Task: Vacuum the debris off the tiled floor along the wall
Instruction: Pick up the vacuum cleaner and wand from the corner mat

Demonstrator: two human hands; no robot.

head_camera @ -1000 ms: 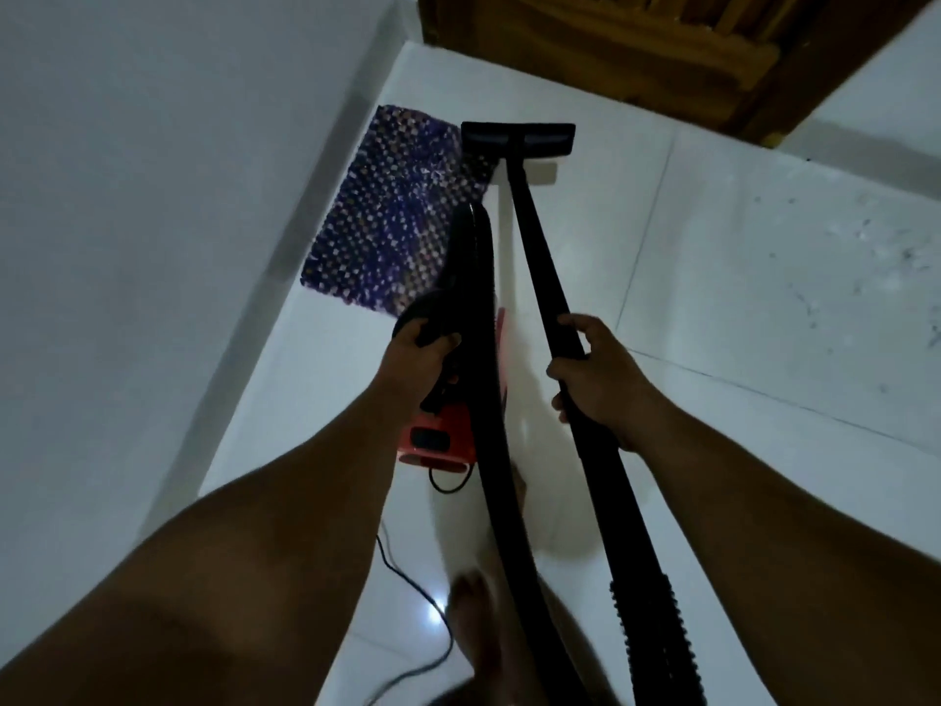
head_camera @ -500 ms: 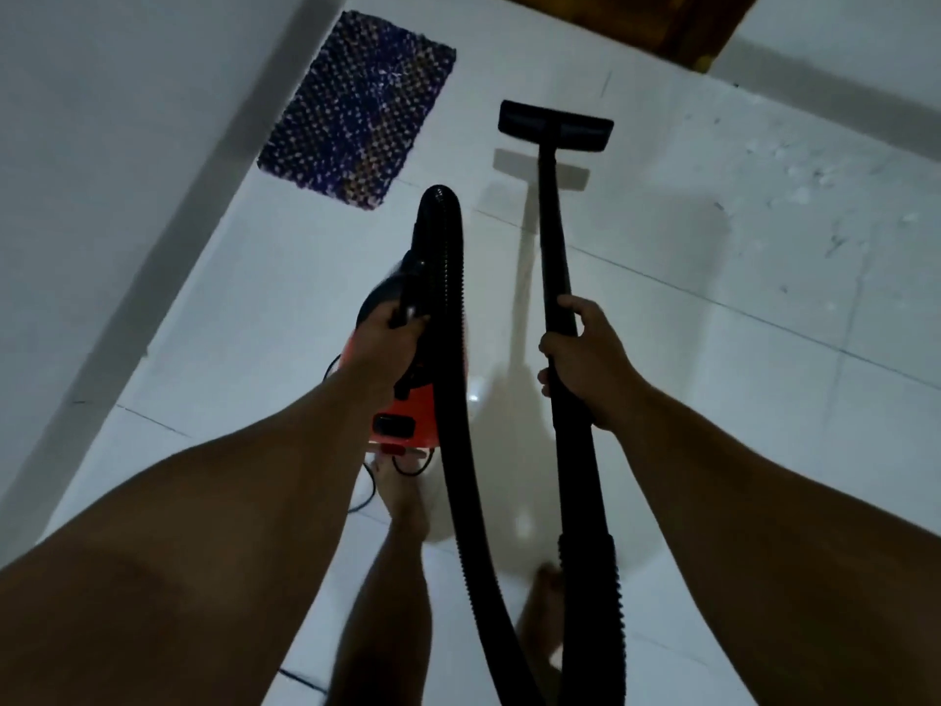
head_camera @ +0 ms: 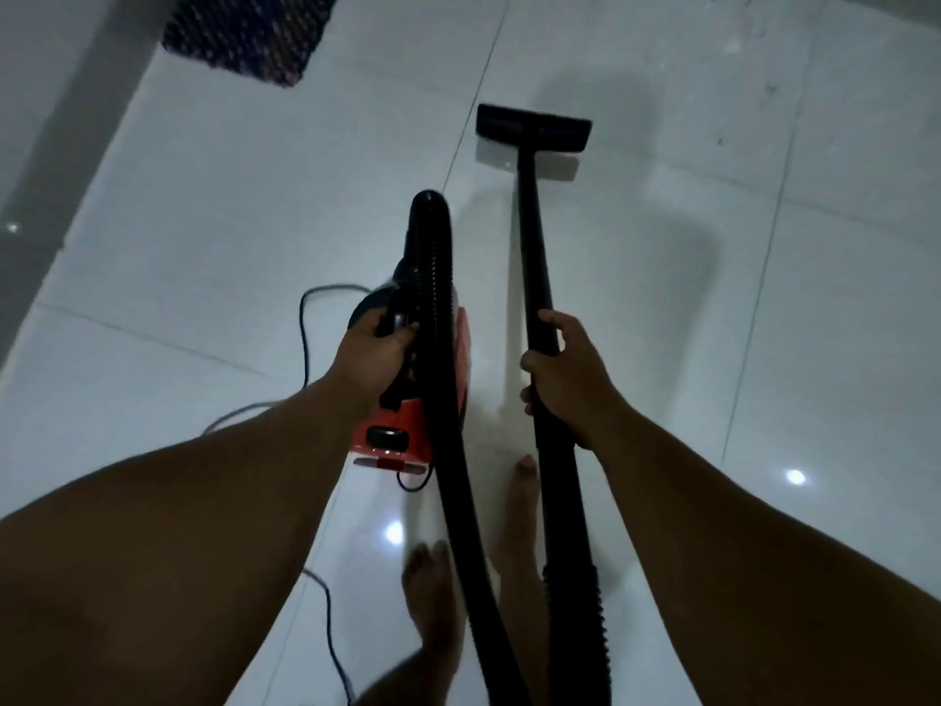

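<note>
The wall (head_camera: 30, 68) runs along the left edge, with a dark patterned mat (head_camera: 249, 30) lying on the tiled floor (head_camera: 203, 221) just beside it. A power cord (head_camera: 305, 318) trails over the tiles left of the unit.

The left hand (head_camera: 369, 356) is curled round the black top handle of the red vacuum body (head_camera: 402, 425) and carries it clear of the floor. The body is rigid and compact; judged by the one-handed carry, its weight is moderate. Grip the top handle.

The ribbed hose (head_camera: 438, 298) arches up from the body and runs down between the bare feet. It is flexible and likely to kink or snag underfoot.

The right hand (head_camera: 565, 374) is clamped round the straight wand (head_camera: 534, 247), partway along it. The wand is stiff and slim; a mid-shaft hold steers best.

The floor head (head_camera: 533, 127) sits on the tiles, well apart from the wall. Faint debris specks (head_camera: 769, 89) mark the tiles at upper right.
</note>
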